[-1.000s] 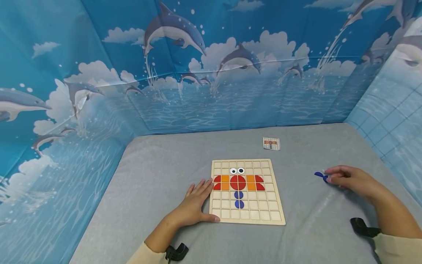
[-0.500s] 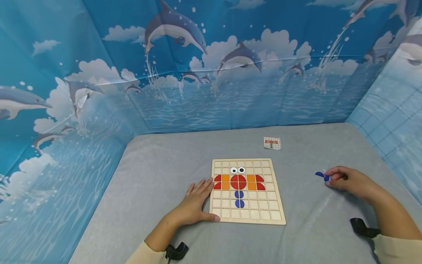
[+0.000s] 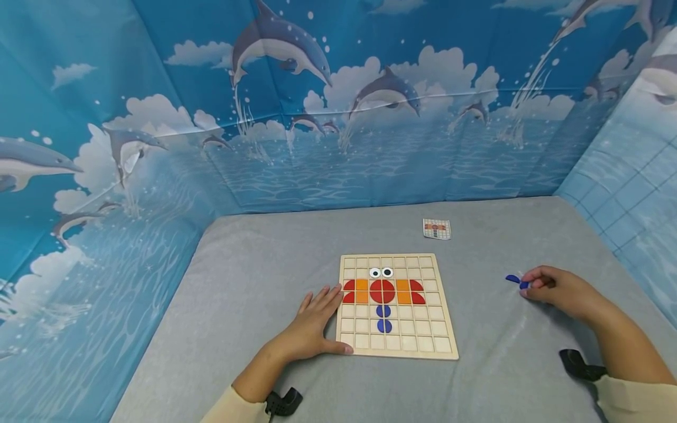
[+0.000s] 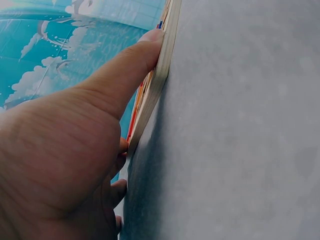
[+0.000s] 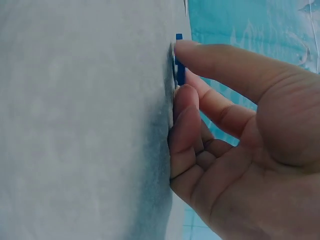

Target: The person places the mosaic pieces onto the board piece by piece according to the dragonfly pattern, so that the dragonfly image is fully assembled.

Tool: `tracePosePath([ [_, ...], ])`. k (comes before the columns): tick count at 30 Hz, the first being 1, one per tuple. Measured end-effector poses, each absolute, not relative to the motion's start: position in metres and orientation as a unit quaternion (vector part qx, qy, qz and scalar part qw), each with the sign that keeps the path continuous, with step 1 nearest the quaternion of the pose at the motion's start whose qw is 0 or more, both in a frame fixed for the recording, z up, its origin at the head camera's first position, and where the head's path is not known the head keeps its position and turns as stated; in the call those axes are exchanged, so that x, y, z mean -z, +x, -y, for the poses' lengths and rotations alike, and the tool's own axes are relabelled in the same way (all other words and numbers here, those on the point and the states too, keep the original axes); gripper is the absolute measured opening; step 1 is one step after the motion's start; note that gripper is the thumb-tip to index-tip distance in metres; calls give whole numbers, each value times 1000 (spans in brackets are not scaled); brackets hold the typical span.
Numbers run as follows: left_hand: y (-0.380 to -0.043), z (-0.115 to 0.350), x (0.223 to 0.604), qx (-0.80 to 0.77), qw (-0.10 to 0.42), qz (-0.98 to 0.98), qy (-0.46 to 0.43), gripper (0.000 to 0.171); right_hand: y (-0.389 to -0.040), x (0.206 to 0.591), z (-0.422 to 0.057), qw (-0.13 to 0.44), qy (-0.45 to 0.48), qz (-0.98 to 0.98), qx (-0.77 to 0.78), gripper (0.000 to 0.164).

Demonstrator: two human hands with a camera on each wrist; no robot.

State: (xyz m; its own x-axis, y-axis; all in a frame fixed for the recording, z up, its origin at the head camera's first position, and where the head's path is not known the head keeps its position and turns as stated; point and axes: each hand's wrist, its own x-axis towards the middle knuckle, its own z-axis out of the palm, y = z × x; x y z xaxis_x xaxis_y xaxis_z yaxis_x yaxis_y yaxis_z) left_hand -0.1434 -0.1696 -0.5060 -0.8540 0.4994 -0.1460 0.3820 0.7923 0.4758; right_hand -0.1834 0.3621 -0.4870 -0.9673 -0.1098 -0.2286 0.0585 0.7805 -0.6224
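Note:
A square wooden grid board (image 3: 368, 342) lies on the grey cloth. Red, orange and blue pieces plus two round eye pieces (image 3: 381, 272) sit in its cells. My left hand (image 3: 309, 332) is spread at the board's left side, its thumb on the front corner; in the left wrist view that thumb (image 4: 145, 47) lies along the board's edge (image 4: 156, 92). Off to the right, my right hand (image 3: 566, 294) pinches a small blue piece (image 3: 524, 285) between thumb and finger, low over the cloth. Another blue piece (image 3: 512, 278) lies just left of the fingertips.
A small printed card (image 3: 436, 229) with a grid picture lies behind the board. Dolphin-patterned curtains (image 3: 338, 176) stand along the back and sides of the cloth-covered surface (image 3: 264, 264). Black straps (image 3: 582, 365) are at both wrists.
The right thumb and finger have closed in on the blue piece, with the hand almost in the same place. The left hand and the board stay where they were.

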Motion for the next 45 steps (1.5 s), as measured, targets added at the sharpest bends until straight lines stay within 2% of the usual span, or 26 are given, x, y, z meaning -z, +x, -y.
tracePosePath([
  [8, -143, 169, 509, -221, 132, -938, 231, 119, -182, 472, -342, 119, -19, -928, 352, 52],
  [19, -144, 168, 507, -226, 132, -936, 235, 119, -164, 439, -262, 115, -84, -884, 445, 39],
  [24, -144, 168, 506, -225, 134, -936, 233, 118, -161, 441, -239, 127, -115, -858, 483, 32],
  [36, -143, 169, 507, -225, 126, -936, 238, 119, -155, 451, -187, 158, -182, -830, 503, 28],
  [45, -144, 170, 507, -222, 125, -937, 241, 119, -152, 459, -159, 195, -215, -801, 524, 14],
])
